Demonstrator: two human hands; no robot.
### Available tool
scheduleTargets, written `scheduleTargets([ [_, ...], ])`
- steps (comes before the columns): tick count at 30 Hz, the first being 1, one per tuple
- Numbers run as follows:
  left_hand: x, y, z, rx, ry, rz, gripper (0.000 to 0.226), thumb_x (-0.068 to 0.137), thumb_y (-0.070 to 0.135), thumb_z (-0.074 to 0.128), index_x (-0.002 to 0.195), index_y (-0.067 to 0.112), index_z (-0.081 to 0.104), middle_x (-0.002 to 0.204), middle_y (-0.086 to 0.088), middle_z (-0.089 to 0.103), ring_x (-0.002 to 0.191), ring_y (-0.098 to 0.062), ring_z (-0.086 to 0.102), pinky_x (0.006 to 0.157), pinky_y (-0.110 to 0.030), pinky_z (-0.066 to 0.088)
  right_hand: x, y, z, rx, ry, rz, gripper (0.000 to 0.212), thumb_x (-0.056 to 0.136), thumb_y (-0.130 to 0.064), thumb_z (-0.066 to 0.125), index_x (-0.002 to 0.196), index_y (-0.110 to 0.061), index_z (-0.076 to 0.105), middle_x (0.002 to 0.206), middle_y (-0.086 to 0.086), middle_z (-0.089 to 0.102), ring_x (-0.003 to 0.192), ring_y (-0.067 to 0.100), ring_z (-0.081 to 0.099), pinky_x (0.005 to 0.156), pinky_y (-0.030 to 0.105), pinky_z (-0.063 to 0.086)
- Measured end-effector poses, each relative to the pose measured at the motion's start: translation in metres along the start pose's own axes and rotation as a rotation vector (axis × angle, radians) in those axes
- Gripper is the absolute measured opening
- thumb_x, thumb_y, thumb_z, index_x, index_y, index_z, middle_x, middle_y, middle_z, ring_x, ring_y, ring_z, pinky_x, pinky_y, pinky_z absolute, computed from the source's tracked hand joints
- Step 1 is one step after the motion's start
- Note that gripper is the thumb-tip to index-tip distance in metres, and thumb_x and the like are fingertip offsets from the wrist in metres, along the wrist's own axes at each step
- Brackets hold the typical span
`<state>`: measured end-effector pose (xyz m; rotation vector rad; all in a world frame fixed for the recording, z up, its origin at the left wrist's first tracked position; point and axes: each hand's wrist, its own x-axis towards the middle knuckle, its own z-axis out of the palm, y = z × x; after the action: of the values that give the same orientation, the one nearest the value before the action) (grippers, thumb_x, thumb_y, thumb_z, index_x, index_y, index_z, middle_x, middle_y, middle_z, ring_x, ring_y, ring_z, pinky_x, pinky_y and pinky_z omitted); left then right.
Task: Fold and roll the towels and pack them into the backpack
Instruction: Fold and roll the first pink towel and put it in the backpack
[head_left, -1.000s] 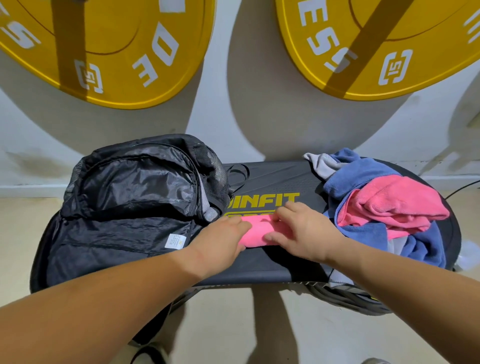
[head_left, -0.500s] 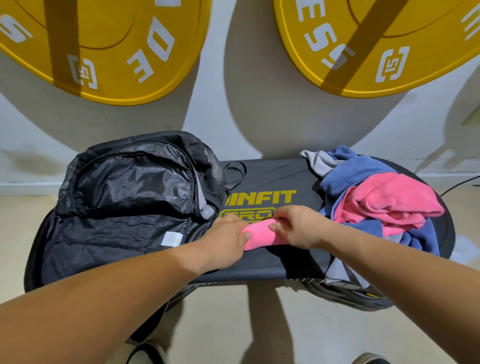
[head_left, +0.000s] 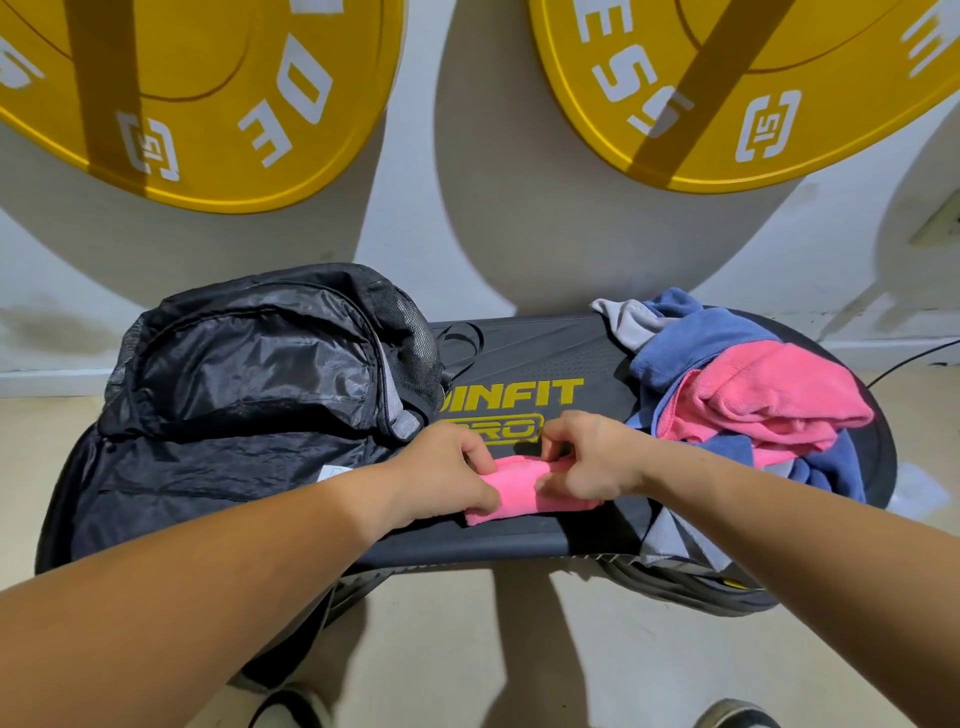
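A small pink towel (head_left: 519, 493), partly rolled, lies on the black step platform (head_left: 524, 353) near its front edge. My left hand (head_left: 441, 475) grips the roll's left end, fingers curled over it. My right hand (head_left: 587, 457) pinches the roll's top right part. A black backpack (head_left: 234, 410) lies open on the platform's left side, its flap raised toward the wall. To the right sits a heap of towels: a pink one (head_left: 769, 400) on top of blue ones (head_left: 696, 343), with a grey one (head_left: 623, 319) at the back.
Two big yellow weight plates (head_left: 208, 104) (head_left: 727, 88) lean on the white wall behind. A black cable (head_left: 914, 358) runs along the floor at the right. My shoes (head_left: 737, 717) show at the bottom on the beige floor.
Both hands have drawn the pink towel toward me, away from the yellow lettering, and the roll has grown thicker. My fingers went from pressing flat to gripping it.
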<state>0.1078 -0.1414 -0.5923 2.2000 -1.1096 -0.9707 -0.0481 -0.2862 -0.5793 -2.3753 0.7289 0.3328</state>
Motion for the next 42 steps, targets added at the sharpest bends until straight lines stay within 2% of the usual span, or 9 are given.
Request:
scheduleTargets([
  [3,-0.002,0.003,0.004,-0.026,-0.051,-0.054,0.029,0.05,0.001,0.084,0.072,0.009,0.067,0.064,0.004,0.059,0.051,-0.01,0.048,0.048,-0.019,0.038,-0.001,0.001,0.001,0.02,-0.038,0.005,0.024,0.075,-0.027,0.079,0.076,-0.023,0.056,0.08,-0.003,0.061,0.075,0.019,0.056,0.063,0.026,0.047],
  [7,-0.007,0.005,0.006,0.043,-0.07,0.005,0.034,0.052,0.0,0.083,0.074,0.016,0.063,0.06,0.009,0.053,0.042,-0.003,0.043,0.04,-0.016,0.034,-0.002,0.0,0.003,-0.104,-0.011,-0.067,0.032,0.069,-0.038,0.082,0.073,-0.026,0.052,0.078,-0.007,0.058,0.09,0.019,0.052,0.069,0.028,0.045],
  [12,-0.002,-0.001,0.004,0.213,-0.036,0.187,0.057,0.055,0.031,0.081,0.108,0.036,0.059,0.094,0.016,0.062,0.088,-0.011,0.062,0.08,-0.03,0.054,-0.004,0.0,0.001,-0.025,-0.017,-0.078,0.039,0.07,-0.027,0.081,0.101,-0.022,0.057,0.1,0.0,0.066,0.091,0.024,0.063,0.08,0.038,0.056],
  [15,-0.004,0.0,0.007,0.326,-0.047,0.251,0.069,0.063,0.044,0.083,0.126,0.031,0.059,0.104,0.013,0.062,0.094,-0.011,0.056,0.082,-0.029,0.048,-0.004,-0.001,0.001,-0.045,-0.039,-0.077,0.047,0.077,-0.019,0.073,0.121,-0.019,0.058,0.111,0.001,0.066,0.099,0.023,0.063,0.088,0.037,0.055],
  [23,-0.047,-0.009,-0.039,0.399,0.057,0.256,0.016,0.081,0.034,0.069,0.085,0.019,0.068,0.068,0.002,0.06,0.069,-0.018,0.053,0.065,-0.035,0.048,0.01,-0.055,-0.01,0.06,-0.04,-0.133,0.014,0.082,-0.024,0.073,0.096,-0.021,0.075,0.09,0.001,0.074,0.083,0.018,0.068,0.072,0.031,0.057],
  [26,-0.071,-0.016,-0.084,0.38,0.113,0.129,0.014,0.08,0.033,0.07,0.091,0.024,0.074,0.074,0.002,0.069,0.071,-0.015,0.061,0.067,-0.034,0.052,0.019,-0.096,-0.007,0.138,0.051,-0.2,0.016,0.09,-0.036,0.069,0.1,-0.024,0.073,0.087,-0.008,0.07,0.081,0.01,0.063,0.066,0.02,0.048],
  [32,-0.119,-0.052,-0.152,0.374,0.244,-0.098,0.013,0.082,0.033,0.073,0.093,0.026,0.077,0.086,0.009,0.073,0.082,-0.011,0.067,0.077,-0.033,0.056,0.045,-0.145,-0.005,-0.085,0.32,-0.418,0.022,0.092,-0.032,0.056,0.108,-0.025,0.068,0.101,-0.004,0.059,0.099,0.021,0.062,0.087,0.04,0.052],
  [38,-0.118,-0.101,-0.122,0.094,0.394,-0.19,0.027,0.087,0.024,0.066,0.072,0.001,0.062,0.06,0.0,0.054,0.058,-0.016,0.048,0.058,-0.029,0.037,0.068,-0.164,0.008,-0.484,0.272,-0.43,0.038,0.088,-0.046,0.065,0.116,-0.021,0.062,0.114,0.0,0.056,0.116,0.025,0.053,0.081,0.04,0.053],
  [42,-0.107,-0.125,-0.086,0.027,0.388,-0.077,0.035,0.086,0.018,0.058,0.057,0.013,0.039,0.051,0.004,0.038,0.052,-0.01,0.035,0.055,-0.028,0.031,0.084,-0.151,0.024,-0.576,0.22,-0.392,0.04,0.087,-0.046,0.068,0.116,-0.018,0.062,0.117,0.0,0.054,0.115,0.024,0.052,0.075,0.036,0.049],
])
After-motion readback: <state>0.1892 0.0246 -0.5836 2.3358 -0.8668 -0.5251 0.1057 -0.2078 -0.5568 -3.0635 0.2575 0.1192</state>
